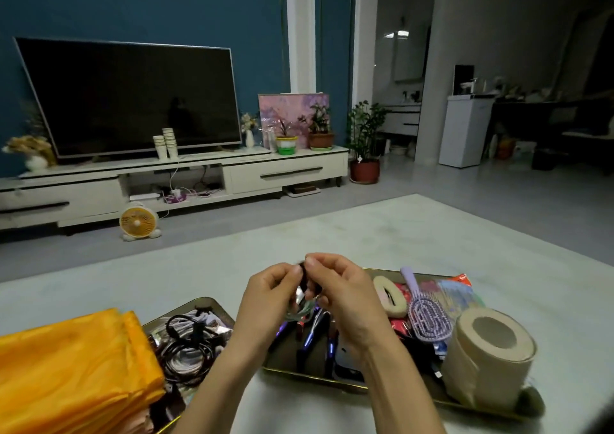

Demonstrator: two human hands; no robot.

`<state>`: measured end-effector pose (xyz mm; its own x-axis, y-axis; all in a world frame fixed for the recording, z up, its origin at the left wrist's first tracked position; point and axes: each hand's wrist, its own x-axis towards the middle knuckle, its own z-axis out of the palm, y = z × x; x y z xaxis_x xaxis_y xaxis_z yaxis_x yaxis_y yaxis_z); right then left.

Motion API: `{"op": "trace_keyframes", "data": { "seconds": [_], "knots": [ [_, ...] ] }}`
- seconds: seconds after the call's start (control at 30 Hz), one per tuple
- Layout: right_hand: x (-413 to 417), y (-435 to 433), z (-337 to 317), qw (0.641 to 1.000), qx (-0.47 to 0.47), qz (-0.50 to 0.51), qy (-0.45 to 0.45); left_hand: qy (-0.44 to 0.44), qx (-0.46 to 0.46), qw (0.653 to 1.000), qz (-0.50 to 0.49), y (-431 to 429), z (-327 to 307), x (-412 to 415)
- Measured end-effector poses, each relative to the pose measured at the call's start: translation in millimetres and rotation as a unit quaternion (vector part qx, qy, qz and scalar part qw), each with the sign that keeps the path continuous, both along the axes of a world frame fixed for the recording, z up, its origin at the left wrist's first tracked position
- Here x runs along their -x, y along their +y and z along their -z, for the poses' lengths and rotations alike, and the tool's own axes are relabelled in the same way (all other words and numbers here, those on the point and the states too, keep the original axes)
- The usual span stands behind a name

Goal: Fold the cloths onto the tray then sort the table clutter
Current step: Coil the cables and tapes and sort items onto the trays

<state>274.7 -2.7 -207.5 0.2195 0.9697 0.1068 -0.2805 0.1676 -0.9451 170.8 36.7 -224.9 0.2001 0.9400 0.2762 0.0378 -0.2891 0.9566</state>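
Observation:
Above the table's near middle, my left hand (270,295) and my right hand (342,297) meet and together pinch a small bundle of hair ties (305,295), dark on top with pale green loops hanging below. Folded orange cloths (73,364) are stacked on the left tray (206,301), which also holds coiled black and white cables (189,347). Under my hands lies the right tray (309,379) with purple pens, a lilac hairbrush (423,314), a beige hair clip (392,295), red packets and a toilet paper roll (488,357).
The pale table (382,231) stretches away beyond the trays. Across the floor stand a TV (129,96) on a white console, a small yellow fan (139,221) and potted plants (365,144).

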Motion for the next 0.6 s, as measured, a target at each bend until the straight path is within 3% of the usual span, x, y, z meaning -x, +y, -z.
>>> {"op": "trace_keyframes", "data": {
  "seconds": [0.17,0.27,0.33,0.47,0.6],
  "knots": [
    [-12.6,-2.4,4.1,0.993,0.014,0.01,-0.114,0.155,-0.154,0.975,-0.048,-2.0,5.1,-2.8],
    [-17.6,-5.1,5.6,0.985,0.025,0.01,-0.173,0.181,-0.169,0.969,-0.029,0.0,8.7,-3.9],
    [-21.8,-6.3,6.4,0.986,0.019,0.009,-0.165,0.172,-0.142,0.975,0.002,0.8,9.4,-4.7],
    [-21.2,-6.5,6.0,0.996,-0.034,0.0,-0.083,-0.003,0.003,0.996,0.092,-2.8,-1.1,-6.7],
    [-18.0,-5.7,-1.7,0.979,-0.077,-0.046,0.181,-0.095,0.131,0.982,0.094,-1.1,0.1,-6.2]
  ]
}}
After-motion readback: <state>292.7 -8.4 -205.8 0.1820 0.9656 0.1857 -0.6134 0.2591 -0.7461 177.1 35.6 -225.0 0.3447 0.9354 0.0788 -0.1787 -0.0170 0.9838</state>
